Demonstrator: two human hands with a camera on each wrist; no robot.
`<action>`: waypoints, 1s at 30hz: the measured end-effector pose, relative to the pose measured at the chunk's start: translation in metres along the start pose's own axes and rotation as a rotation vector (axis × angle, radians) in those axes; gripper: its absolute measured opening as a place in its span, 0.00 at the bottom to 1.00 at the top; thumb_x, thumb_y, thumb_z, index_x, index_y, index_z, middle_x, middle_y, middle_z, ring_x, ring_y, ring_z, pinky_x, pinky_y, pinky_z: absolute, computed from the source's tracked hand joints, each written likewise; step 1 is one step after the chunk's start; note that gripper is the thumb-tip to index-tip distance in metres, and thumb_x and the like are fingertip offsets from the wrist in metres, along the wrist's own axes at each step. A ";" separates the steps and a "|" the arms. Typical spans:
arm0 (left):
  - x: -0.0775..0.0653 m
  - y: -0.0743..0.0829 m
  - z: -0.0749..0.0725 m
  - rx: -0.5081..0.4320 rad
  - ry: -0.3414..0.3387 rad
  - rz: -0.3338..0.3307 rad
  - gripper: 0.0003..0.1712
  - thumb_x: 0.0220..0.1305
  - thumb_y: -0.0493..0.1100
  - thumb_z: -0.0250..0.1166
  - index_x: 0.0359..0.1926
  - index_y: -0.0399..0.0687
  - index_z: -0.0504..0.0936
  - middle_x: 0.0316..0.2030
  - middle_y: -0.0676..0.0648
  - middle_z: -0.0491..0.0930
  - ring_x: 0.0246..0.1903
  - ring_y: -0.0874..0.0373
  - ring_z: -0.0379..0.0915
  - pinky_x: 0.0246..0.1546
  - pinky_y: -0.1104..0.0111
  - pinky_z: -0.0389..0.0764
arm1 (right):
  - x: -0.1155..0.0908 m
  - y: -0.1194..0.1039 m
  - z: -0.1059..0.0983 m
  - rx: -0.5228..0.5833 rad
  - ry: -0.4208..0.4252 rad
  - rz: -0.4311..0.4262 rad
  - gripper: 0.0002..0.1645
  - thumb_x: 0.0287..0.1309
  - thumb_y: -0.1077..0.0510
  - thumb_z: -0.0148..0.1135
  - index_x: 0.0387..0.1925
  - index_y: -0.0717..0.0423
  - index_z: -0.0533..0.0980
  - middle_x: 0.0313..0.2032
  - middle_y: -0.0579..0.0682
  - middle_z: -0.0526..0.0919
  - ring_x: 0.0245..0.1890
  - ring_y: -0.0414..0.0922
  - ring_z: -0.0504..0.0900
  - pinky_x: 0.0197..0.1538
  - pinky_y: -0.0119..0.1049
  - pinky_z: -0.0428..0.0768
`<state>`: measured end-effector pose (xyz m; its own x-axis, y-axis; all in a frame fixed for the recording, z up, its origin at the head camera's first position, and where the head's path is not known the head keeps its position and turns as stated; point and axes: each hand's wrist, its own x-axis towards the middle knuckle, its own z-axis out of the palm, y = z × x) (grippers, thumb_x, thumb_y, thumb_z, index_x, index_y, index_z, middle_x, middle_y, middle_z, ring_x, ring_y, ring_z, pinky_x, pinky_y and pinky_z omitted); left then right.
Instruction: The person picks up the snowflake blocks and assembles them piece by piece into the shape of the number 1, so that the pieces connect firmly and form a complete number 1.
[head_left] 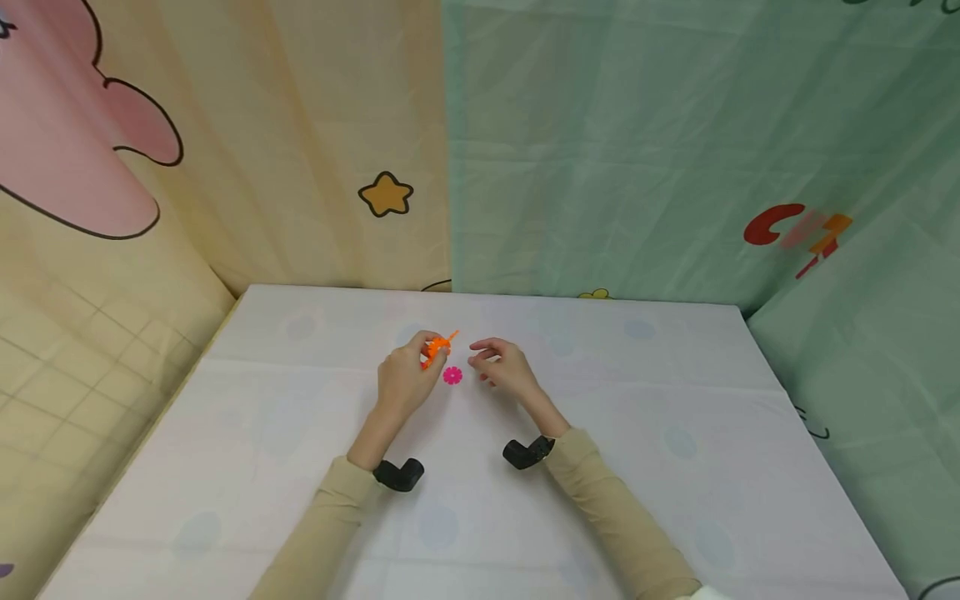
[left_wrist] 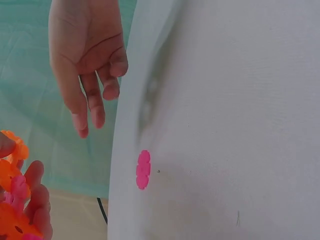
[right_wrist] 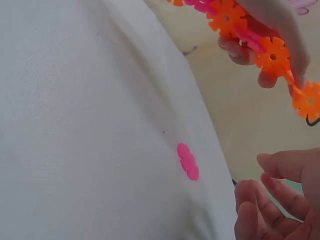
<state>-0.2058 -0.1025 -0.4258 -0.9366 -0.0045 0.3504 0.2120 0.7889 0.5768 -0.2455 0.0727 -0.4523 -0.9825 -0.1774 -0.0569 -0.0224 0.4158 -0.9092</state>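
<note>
My left hand (head_left: 401, 379) pinches a chain of linked orange and pink snowflake discs (right_wrist: 272, 54) between thumb and fingers. The chain slants across the fingers in the right wrist view, with an orange disc (right_wrist: 310, 100) at its lower end. On the table under the hands lies a single pink snowflake disc (head_left: 452, 376), flat and apart from the chain. To the right of it hovers my right hand (head_left: 510, 369), fingers loosely bent and nothing between them. The left wrist view shows its palm and hanging fingers, while only part of the chain (left_wrist: 15, 195) appears there.
A white cloth covers the table (head_left: 675, 500). Behind it hang a yellow curtain (head_left: 300, 167) and a green curtain (head_left: 600, 167), close along the back edge. Each wrist carries a black camera mount (head_left: 400, 475).
</note>
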 end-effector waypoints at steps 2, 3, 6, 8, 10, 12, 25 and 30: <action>0.001 0.001 -0.001 -0.002 -0.006 -0.008 0.17 0.64 0.50 0.61 0.48 0.46 0.80 0.32 0.43 0.83 0.14 0.58 0.62 0.18 0.69 0.65 | 0.002 0.000 0.003 -0.018 -0.014 -0.007 0.18 0.57 0.58 0.66 0.50 0.57 0.78 0.38 0.57 0.83 0.25 0.47 0.82 0.25 0.29 0.77; 0.001 0.001 -0.001 -0.005 -0.006 -0.010 0.17 0.64 0.51 0.61 0.48 0.46 0.80 0.32 0.43 0.83 0.14 0.58 0.62 0.18 0.69 0.65 | 0.003 0.000 0.004 -0.029 -0.020 -0.010 0.18 0.56 0.58 0.66 0.50 0.57 0.78 0.39 0.56 0.83 0.24 0.45 0.82 0.25 0.29 0.77; 0.002 0.001 -0.001 -0.024 -0.005 -0.011 0.17 0.64 0.52 0.62 0.48 0.46 0.80 0.33 0.43 0.83 0.15 0.58 0.64 0.18 0.69 0.65 | 0.005 0.002 0.008 -0.048 -0.040 -0.021 0.20 0.54 0.61 0.68 0.50 0.58 0.78 0.41 0.57 0.83 0.24 0.41 0.81 0.27 0.30 0.79; 0.002 0.001 -0.001 -0.040 -0.003 -0.012 0.17 0.64 0.52 0.62 0.48 0.46 0.80 0.32 0.42 0.83 0.15 0.58 0.65 0.18 0.69 0.65 | 0.005 0.003 0.010 -0.058 -0.048 -0.026 0.21 0.52 0.63 0.69 0.49 0.58 0.78 0.41 0.57 0.84 0.25 0.41 0.81 0.29 0.30 0.80; 0.002 0.002 0.000 -0.051 0.000 -0.015 0.17 0.65 0.52 0.62 0.47 0.46 0.80 0.32 0.42 0.83 0.16 0.57 0.66 0.19 0.69 0.65 | 0.006 0.003 0.012 -0.072 -0.048 -0.036 0.21 0.50 0.63 0.70 0.49 0.58 0.79 0.41 0.57 0.84 0.28 0.43 0.82 0.32 0.31 0.80; 0.002 0.002 0.000 -0.056 0.000 -0.017 0.17 0.65 0.53 0.62 0.47 0.46 0.80 0.32 0.42 0.83 0.16 0.57 0.67 0.19 0.69 0.65 | 0.007 0.005 0.015 -0.100 -0.042 -0.044 0.21 0.49 0.62 0.71 0.48 0.58 0.79 0.41 0.57 0.84 0.33 0.45 0.82 0.35 0.31 0.79; 0.000 0.004 -0.003 -0.111 -0.039 -0.021 0.16 0.64 0.50 0.64 0.47 0.46 0.83 0.35 0.41 0.84 0.15 0.59 0.63 0.17 0.70 0.63 | 0.009 0.008 0.031 -0.324 -0.019 0.011 0.23 0.49 0.53 0.73 0.48 0.53 0.81 0.40 0.49 0.85 0.42 0.47 0.80 0.46 0.40 0.76; 0.001 0.005 -0.003 -0.130 -0.049 -0.009 0.16 0.63 0.48 0.66 0.48 0.46 0.84 0.36 0.42 0.85 0.15 0.59 0.63 0.17 0.71 0.64 | 0.010 0.007 0.035 -0.397 -0.026 0.018 0.22 0.50 0.51 0.73 0.48 0.52 0.81 0.38 0.47 0.85 0.40 0.45 0.80 0.43 0.38 0.75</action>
<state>-0.2047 -0.1001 -0.4208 -0.9503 0.0215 0.3106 0.2355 0.7025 0.6716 -0.2490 0.0431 -0.4738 -0.9784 -0.1876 -0.0863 -0.0803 0.7306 -0.6781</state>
